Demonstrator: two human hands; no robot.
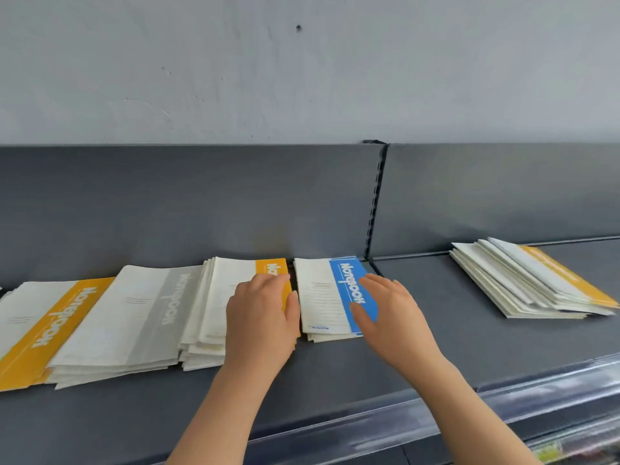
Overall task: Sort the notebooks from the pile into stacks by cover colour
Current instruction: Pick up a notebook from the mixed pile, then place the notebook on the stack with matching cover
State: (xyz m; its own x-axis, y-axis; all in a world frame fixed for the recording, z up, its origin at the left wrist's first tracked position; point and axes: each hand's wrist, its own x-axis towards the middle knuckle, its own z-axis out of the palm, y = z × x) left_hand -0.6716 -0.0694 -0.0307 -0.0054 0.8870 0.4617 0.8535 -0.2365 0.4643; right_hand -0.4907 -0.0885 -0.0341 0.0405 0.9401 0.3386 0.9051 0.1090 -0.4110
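Several notebook stacks lie in a row on a dark grey shelf (335, 374). At far left is an orange-banded stack (40, 330), then a grey-banded stack (134, 317), then a taller orange-banded stack (221, 297). A small blue-banded stack (325, 297) lies right of centre. My left hand (260, 317) rests flat with straight fingers on the right edge of the taller orange stack. My right hand (389, 313) lies with straight fingers on the blue band of the blue stack. A mixed pile (530, 280) with an orange-banded notebook on top sits far right.
A dark back panel (201, 203) with a slotted upright (375, 203) rises behind the shelf. A clear plastic price rail (436, 414) runs along the shelf's front edge. Bare shelf lies between the blue stack and the mixed pile.
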